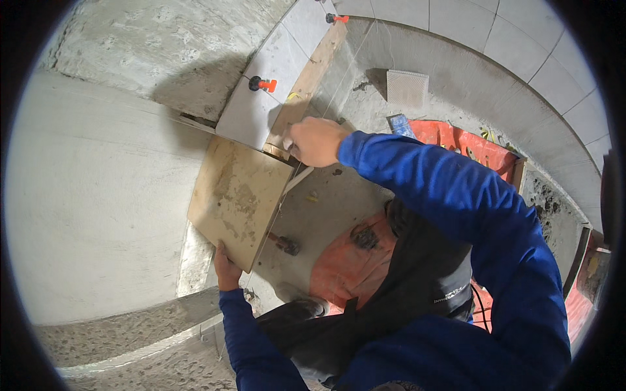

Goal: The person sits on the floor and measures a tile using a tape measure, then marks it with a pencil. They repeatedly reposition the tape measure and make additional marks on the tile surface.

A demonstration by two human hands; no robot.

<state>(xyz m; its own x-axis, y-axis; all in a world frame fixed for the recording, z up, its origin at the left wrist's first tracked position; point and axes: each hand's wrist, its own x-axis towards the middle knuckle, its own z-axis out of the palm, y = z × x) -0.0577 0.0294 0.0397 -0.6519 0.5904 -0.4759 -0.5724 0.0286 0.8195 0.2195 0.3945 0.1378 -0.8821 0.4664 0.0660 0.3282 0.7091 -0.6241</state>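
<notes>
A tan, square-edged tile point(238, 195) with grey smears lies beside a row of light grey tiles point(251, 107). My left hand point(226, 268) grips its near edge, thumb on top and the other fingers hidden beneath. At the tile's far right corner my right hand point(316, 141) is closed in a fist. Whatever that fist holds, if anything, is hidden. A wooden strip point(313, 75) runs along the grey tiles' edge, right by my right hand. A red tile-levelling clip with a black knob point(262, 84) stands on the grey tiles, and another clip point(336, 18) is farther back.
A taut string point(345, 72) runs along the tile edge. To the left rises a plastered wall point(98, 195). Red sheeting point(355, 264) lies on the floor below, near a dark-headed tool point(285, 245). A pale square piece point(407, 88) leans at the back.
</notes>
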